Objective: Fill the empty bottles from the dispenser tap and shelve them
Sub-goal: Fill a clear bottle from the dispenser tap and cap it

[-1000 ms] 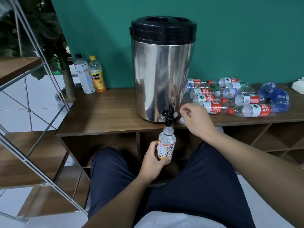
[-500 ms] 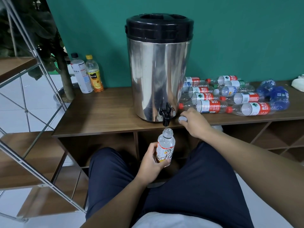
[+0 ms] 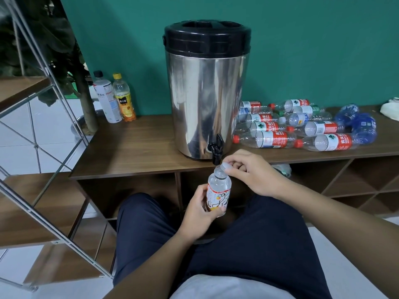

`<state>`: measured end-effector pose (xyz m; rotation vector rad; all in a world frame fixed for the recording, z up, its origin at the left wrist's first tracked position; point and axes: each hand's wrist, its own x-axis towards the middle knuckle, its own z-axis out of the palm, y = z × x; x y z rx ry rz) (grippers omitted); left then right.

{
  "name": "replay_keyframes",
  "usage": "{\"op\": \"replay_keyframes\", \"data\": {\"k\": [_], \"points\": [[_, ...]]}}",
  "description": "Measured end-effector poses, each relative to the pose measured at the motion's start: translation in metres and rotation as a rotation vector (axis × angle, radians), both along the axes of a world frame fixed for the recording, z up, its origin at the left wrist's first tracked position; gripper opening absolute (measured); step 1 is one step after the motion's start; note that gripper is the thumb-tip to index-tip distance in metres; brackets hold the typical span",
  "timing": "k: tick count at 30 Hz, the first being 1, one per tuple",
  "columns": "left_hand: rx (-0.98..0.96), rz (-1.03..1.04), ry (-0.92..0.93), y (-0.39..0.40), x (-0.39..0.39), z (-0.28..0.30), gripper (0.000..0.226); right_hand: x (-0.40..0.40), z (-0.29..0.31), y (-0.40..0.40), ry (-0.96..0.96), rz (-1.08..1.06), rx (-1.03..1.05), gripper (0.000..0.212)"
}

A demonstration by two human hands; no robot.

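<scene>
The left hand [image 3: 199, 209] grips a small clear bottle [image 3: 218, 190] with an orange and white label, fingers curled round its lower half, holding it upright just below the front edge of the wooden counter [image 3: 133, 147] and under the black tap [image 3: 216, 148] of the dispenser [image 3: 205, 100]. The right hand [image 3: 251, 171] pinches a pale cap [image 3: 226, 165] between thumb and fingertips at the bottle's mouth (whether the cap is seated on the threads cannot be told). The bottle looks full of clear liquid up to its neck. The steel dispenser with its black lid stands near the middle of the counter, its tap overhanging the front edge. To its right, toward the counter's right end, lies a heap of empty bottles [image 3: 302, 128] on their sides, most with red and white labels, some blue. At the back left corner stand 2 upright bottles, a white-labelled bottle [image 3: 105, 100] and an orange juice bottle [image 3: 124, 99], touching each other. A metal-framed shelf [image 3: 32, 190] with wooden boards stands left of the counter.
</scene>
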<state>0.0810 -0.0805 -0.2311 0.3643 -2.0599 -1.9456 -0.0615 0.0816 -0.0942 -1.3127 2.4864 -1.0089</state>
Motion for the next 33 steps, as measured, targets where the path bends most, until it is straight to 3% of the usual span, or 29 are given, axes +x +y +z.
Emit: {"op": "replay_keyframes", "data": {"k": [9,15,21,24,29,33], "points": [[-0.012,-0.068,0.048,0.0,0.01,0.027,0.068,0.001,0.048,0.004,0.19,0.215,0.205,0.03],[-0.07,-0.125,0.05,-0.016,0.019,0.044,0.069,0.003,0.083,-0.006,0.381,0.431,0.339,0.027],[-0.105,-0.148,0.026,-0.037,0.03,0.06,0.07,0.014,0.112,-0.023,0.449,0.496,0.384,0.024],[-0.12,-0.112,0.034,-0.045,0.035,0.067,0.068,0.021,0.122,-0.037,0.478,0.417,0.448,0.019],[-0.12,-0.024,0.074,-0.054,0.042,0.075,0.072,0.042,0.131,-0.068,0.676,0.231,0.531,0.059],[-0.114,0.017,0.094,-0.064,0.048,0.079,0.071,0.047,0.131,-0.086,0.658,0.16,0.393,0.081]]}}
